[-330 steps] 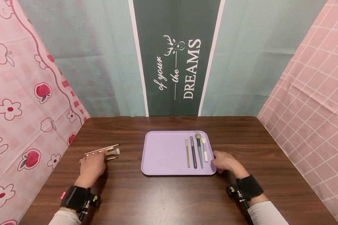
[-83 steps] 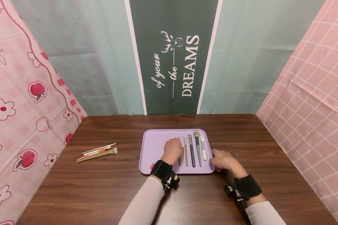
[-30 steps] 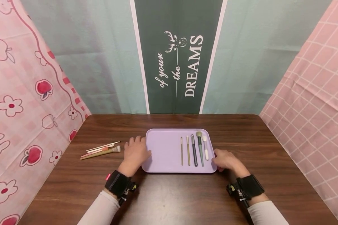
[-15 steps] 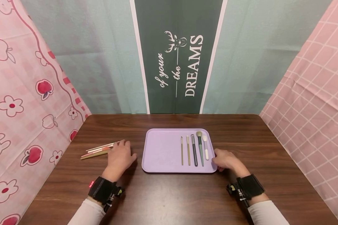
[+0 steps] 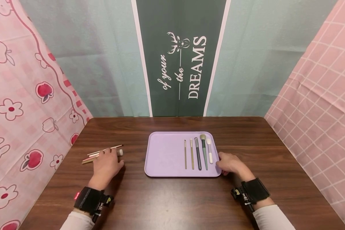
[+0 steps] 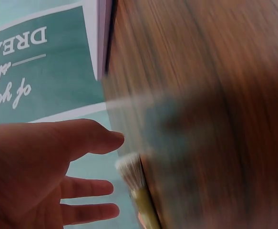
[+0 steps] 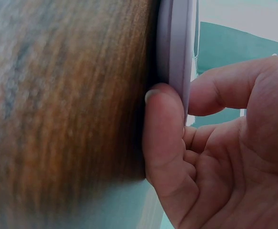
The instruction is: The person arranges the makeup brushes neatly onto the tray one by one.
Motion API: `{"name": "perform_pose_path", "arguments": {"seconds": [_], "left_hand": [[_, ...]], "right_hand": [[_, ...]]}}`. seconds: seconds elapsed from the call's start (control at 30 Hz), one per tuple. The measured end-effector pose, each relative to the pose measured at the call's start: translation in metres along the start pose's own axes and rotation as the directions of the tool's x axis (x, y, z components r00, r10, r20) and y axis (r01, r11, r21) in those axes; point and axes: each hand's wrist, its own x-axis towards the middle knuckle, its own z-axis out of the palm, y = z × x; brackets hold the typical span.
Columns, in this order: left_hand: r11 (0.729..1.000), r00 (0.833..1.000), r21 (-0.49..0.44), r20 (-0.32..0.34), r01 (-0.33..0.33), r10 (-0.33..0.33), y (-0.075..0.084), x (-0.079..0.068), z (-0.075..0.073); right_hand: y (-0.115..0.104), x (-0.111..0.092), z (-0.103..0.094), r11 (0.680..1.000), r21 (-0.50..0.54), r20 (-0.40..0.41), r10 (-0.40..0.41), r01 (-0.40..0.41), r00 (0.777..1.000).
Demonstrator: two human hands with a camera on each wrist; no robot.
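Moved left, away from the tray (image 5: 164,155), the left hand (image 5: 105,163) spreads over brushes (image 5: 120,152), the right hand (image 5: 230,163) pinching the tray's right edge.

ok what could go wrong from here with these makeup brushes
The left hand is over bunched makeup brushes lying close together, so grabbing one might drag its neighbours along. The right hand pinches the edge of the lavender tray; a tug could disturb the row of five makeup brushes on it.

Smooth plastic-looking tray (image 5: 165,156), glossy wood-grain tabletop (image 5: 172,201), matt cloth curtain (image 5: 103,64).
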Motion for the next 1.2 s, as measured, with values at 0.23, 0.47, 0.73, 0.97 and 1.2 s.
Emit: {"name": "perform_pose_path", "arguments": {"seconds": [0.23,0.47,0.73,0.97,1.2], "left_hand": [[1.0,1.0,0.02,-0.017,0.023,-0.022,-0.016,-0.002,-0.002],[1.0,0.999,0.016,-0.039,0.023,-0.022,-0.025,-0.004,-0.001],[1.0,1.0,0.006,-0.009,0.027,-0.027,-0.029,-0.002,-0.002],[1.0,1.0,0.02,0.005,0.015,-0.015,-0.032,0.0,-0.001],[1.0,1.0,0.011,0.024,-0.006,0.005,-0.037,0.006,-0.002]], "right_hand": [[0.0,-0.001,0.0,1.0,0.013,0.003,0.004,-0.004,1.0],[0.0,0.0,0.0,1.0,0.013,0.004,0.015,-0.015,1.0],[0.0,0.0,0.0,1.0,0.005,0.003,0.016,-0.016,1.0],[-0.001,-0.002,0.0,1.0,0.008,0.001,0.014,-0.014,1.0],[-0.001,-0.002,0.0,1.0,0.013,0.001,0.019,-0.019,1.0]]}}
